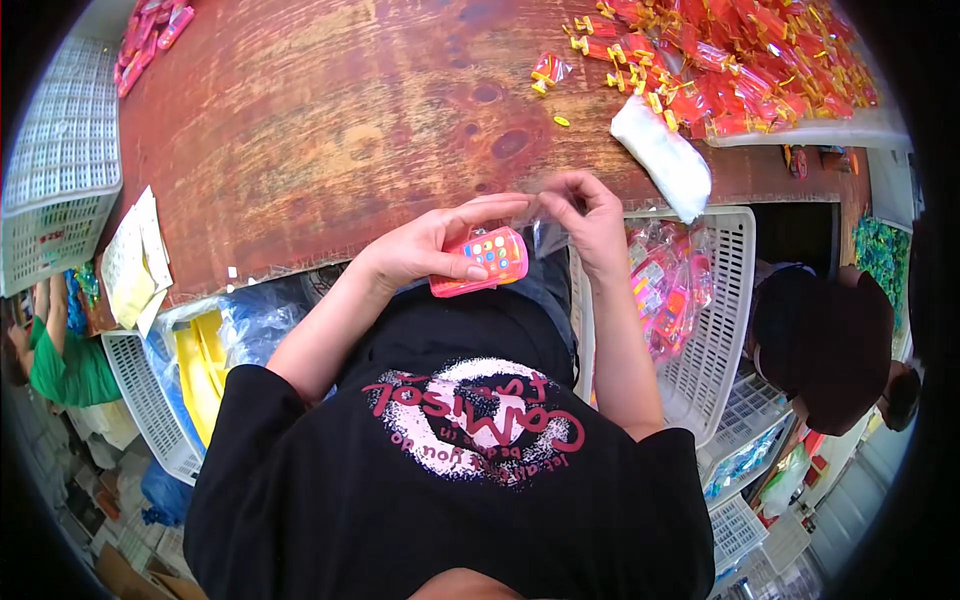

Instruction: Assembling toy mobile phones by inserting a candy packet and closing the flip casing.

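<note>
A pink toy phone (482,260) with coloured buttons sits clamped in the left hand (430,245) just above the lap, while the right hand (590,215) pinches a clear plastic bag (545,232) beside it, at the edge of the reddish worktop (330,120), a white basket (725,300) of packed toys to the right.

pink toy phone (483,262), flat and rounded, its face showing a grid of coloured buttons in orange, yellow and blue. it is lying face up, tilted slightly, long side running left to right, sitting just off the near table edge above the lap. clear plastic bag (545,228) is hanging crumpled just beside its right end, thin and see-through, mouth upward.
</note>
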Action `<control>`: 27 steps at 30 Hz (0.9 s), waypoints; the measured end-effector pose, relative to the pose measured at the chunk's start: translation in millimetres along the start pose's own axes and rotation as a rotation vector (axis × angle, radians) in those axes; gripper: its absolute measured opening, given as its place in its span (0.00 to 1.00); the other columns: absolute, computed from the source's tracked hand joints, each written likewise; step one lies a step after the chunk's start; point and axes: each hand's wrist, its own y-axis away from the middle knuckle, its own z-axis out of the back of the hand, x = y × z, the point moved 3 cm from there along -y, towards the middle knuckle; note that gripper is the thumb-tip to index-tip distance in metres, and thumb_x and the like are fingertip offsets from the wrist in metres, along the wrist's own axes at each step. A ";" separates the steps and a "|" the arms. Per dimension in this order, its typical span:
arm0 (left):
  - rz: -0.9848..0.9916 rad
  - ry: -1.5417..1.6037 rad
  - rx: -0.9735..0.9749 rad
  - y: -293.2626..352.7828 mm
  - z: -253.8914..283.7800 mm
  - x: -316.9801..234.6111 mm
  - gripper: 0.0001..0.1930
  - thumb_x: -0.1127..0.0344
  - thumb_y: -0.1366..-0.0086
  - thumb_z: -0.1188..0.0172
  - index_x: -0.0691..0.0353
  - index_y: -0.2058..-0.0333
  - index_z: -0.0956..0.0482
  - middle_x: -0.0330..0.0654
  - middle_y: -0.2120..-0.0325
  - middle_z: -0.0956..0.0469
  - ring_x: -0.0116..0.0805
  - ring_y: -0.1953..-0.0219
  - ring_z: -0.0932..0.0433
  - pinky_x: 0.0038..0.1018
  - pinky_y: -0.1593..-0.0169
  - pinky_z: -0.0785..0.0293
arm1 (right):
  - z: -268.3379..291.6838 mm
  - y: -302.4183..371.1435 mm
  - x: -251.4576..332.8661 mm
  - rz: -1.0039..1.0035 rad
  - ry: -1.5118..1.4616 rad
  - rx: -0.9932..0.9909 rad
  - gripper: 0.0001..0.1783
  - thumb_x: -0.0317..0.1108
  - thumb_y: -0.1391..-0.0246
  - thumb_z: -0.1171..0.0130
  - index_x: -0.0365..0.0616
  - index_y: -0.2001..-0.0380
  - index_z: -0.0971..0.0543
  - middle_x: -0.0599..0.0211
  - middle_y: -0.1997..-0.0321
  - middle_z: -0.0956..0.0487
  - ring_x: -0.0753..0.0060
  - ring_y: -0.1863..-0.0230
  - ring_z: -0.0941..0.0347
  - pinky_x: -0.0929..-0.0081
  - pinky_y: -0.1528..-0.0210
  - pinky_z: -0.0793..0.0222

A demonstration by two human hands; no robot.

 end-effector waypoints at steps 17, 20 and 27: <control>-0.050 -0.156 -0.280 4.1 7.3 -10.8 0.28 0.68 0.43 0.33 0.63 0.43 0.30 0.41 0.39 0.36 0.33 0.40 0.33 0.29 0.37 0.40 | 10.8 25.6 24.8 0.277 0.440 -0.148 0.06 0.30 0.42 0.42 0.39 0.67 0.18 0.69 0.71 0.21 0.75 0.65 0.27 0.77 0.58 0.35; -0.074 -0.159 -0.472 6.3 15.1 -20.8 0.24 0.71 0.42 0.37 0.65 0.45 0.27 0.41 0.46 0.31 0.31 0.45 0.29 0.27 0.42 0.32 | 6.3 29.0 36.1 0.430 0.634 -0.070 0.07 0.33 0.43 0.42 0.43 0.66 0.18 0.68 0.70 0.22 0.68 0.64 0.27 0.71 0.54 0.38; -0.038 -0.742 -0.295 4.9 11.3 -39.7 0.21 0.68 0.45 0.33 0.64 0.51 0.22 0.44 0.57 0.22 0.37 0.52 0.24 0.31 0.48 0.30 | 0.1 30.5 48.6 0.542 0.789 0.002 0.06 0.35 0.46 0.40 0.48 0.66 0.17 0.70 0.69 0.23 0.66 0.62 0.28 0.66 0.51 0.41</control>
